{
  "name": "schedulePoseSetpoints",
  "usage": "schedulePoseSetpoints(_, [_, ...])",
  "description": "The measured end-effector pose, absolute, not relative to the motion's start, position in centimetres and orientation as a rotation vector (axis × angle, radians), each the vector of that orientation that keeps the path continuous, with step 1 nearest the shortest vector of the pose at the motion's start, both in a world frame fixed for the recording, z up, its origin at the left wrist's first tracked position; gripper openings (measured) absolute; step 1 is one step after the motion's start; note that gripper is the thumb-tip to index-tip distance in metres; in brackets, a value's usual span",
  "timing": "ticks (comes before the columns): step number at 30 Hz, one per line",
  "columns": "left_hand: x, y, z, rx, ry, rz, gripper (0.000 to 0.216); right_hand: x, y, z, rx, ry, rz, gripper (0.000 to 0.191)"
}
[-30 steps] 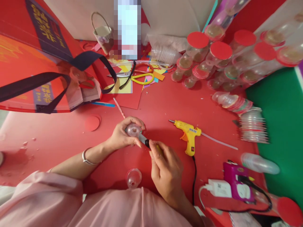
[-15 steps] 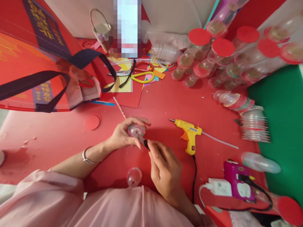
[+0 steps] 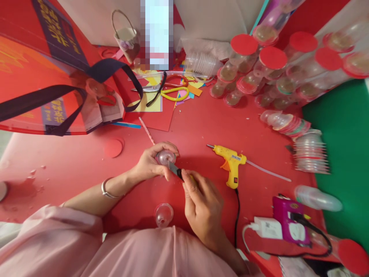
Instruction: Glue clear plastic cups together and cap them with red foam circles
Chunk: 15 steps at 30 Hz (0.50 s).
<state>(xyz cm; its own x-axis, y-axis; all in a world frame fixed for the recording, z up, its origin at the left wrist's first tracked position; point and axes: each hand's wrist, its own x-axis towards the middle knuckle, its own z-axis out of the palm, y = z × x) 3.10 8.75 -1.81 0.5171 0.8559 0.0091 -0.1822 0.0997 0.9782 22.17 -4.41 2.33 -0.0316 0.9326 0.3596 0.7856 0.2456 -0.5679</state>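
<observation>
My left hand [image 3: 155, 161] curls round a small clear plastic cup [image 3: 166, 157], its small, holed end facing up. My right hand [image 3: 203, 200] grips a utility knife [image 3: 178, 171]; its blade points at the cup's hole, the tip just at or beside the rim. Most of the knife's handle is hidden in my fingers. Below my hands, near the pink clothing, a second clear cup [image 3: 163, 215] stands on the red table [image 3: 138, 209]. A pink patterned stick [image 3: 147, 130] lies just beyond my left hand.
A yellow glue gun [image 3: 230, 163] lies to the right, its cord running toward me. Scissors [image 3: 173, 92] rest on coloured paper at the back. A red gift bag [image 3: 34, 88] stands left. Stacked clear cups [image 3: 309, 152] and a purple power adapter [image 3: 288, 219] are on the right.
The knife blade has drawn back slightly from the cup's hole, toward the lower right. My left fingers have curled closer around the cup.
</observation>
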Motion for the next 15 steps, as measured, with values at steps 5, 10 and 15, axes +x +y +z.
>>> schedulePoseSetpoints(5, [3.21,8.69,-1.26,1.201,0.722,0.852,0.061,22.22,-4.47,2.18,-1.609,-1.862,0.258,0.05])
schedulePoseSetpoints(10, [3.0,8.6,-1.35,1.207,0.644,0.805,0.051,22.17,-4.47,2.14,-1.626,-1.857,0.228,0.051])
schedulePoseSetpoints(15, [2.99,8.54,-1.55,1.198,0.637,0.817,0.05,22.22,-4.61,2.16,-1.62,-1.857,0.222,0.053])
